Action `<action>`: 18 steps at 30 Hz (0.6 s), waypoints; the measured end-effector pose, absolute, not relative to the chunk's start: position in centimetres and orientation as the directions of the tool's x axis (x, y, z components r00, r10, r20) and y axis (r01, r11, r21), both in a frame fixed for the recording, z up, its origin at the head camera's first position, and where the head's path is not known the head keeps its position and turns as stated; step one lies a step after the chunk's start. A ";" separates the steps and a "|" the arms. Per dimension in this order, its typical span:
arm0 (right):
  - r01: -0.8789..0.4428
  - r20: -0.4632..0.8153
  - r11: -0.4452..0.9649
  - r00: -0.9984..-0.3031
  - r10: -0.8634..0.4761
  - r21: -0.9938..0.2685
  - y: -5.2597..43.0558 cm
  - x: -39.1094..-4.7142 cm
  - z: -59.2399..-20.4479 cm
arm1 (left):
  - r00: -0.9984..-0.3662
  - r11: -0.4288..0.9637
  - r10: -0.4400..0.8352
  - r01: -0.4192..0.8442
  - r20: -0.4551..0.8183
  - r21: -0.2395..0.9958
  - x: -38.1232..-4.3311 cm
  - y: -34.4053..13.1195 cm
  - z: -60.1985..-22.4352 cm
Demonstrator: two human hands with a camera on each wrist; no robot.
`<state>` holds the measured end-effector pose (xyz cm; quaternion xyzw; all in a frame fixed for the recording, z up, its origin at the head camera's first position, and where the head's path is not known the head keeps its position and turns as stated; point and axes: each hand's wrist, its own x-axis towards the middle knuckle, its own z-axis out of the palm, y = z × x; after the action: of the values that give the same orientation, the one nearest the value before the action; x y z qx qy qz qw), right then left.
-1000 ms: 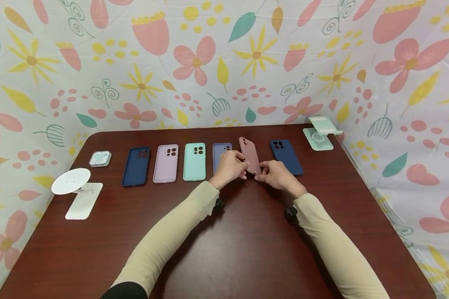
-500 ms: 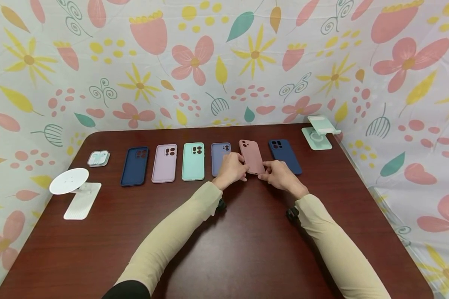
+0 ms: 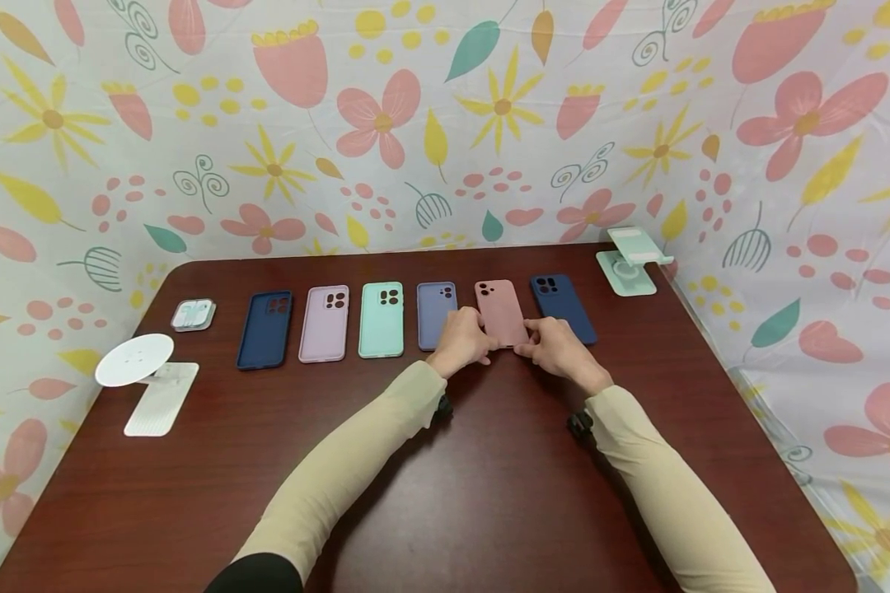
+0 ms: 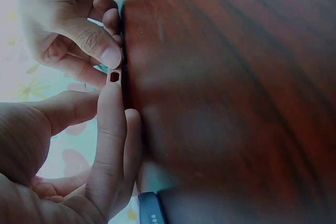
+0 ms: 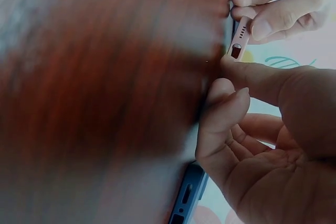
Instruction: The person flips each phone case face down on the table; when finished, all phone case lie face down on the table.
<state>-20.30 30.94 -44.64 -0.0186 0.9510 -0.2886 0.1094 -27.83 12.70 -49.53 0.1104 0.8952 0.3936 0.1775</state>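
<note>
A pink phone case (image 3: 501, 309) with camera holes at its top lies back up on the dark table, slightly turned. My left hand (image 3: 460, 336) pinches its lower left corner, while my right hand (image 3: 555, 346) pinches the lower right one. In the left wrist view, the case's bottom edge (image 4: 115, 77) with a port hole shows between the fingers of both hands. Speaker holes also show on that edge (image 5: 240, 38) in the right wrist view. A periwinkle phone case (image 3: 432, 313) is partly hidden behind my left hand. Right of the pink one lies a navy phone case (image 3: 565, 306).
Further left in the row are mint (image 3: 381, 321), lilac (image 3: 324, 324) and dark blue (image 3: 264, 329) phone cases. A small clear box (image 3: 193, 315) and a white stand (image 3: 159, 403) stand at the left. At the back right is a pale green folding stand (image 3: 626, 276).
The pink phone case has come down from a tilted stance to lie about flat on the table. Both hands stay at its lower corners, and the view has shifted slightly.
</note>
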 end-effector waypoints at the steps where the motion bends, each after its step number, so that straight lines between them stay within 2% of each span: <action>1: 0.028 -0.195 0.833 -0.976 -0.097 -0.553 30.9 -20.2 -44.6 | -0.914 0.675 0.338 0.069 -0.225 0.734 -28.0 12.8 -49.7; 11: 0.024 -0.186 0.841 -0.978 -0.092 -0.541 31.0 -20.1 -44.7 | -0.916 0.729 0.325 0.085 -0.234 0.679 -28.1 13.4 -49.8; 18: 0.036 -0.193 0.847 -0.978 -0.079 -0.531 30.9 -20.0 -44.6 | -0.912 0.719 0.337 0.089 -0.233 0.689 -27.9 13.4 -50.0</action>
<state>-20.03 30.89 -44.60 -0.0114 0.9552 -0.2767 0.1041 -27.89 13.40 -50.01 0.1170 0.9106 0.3562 0.1739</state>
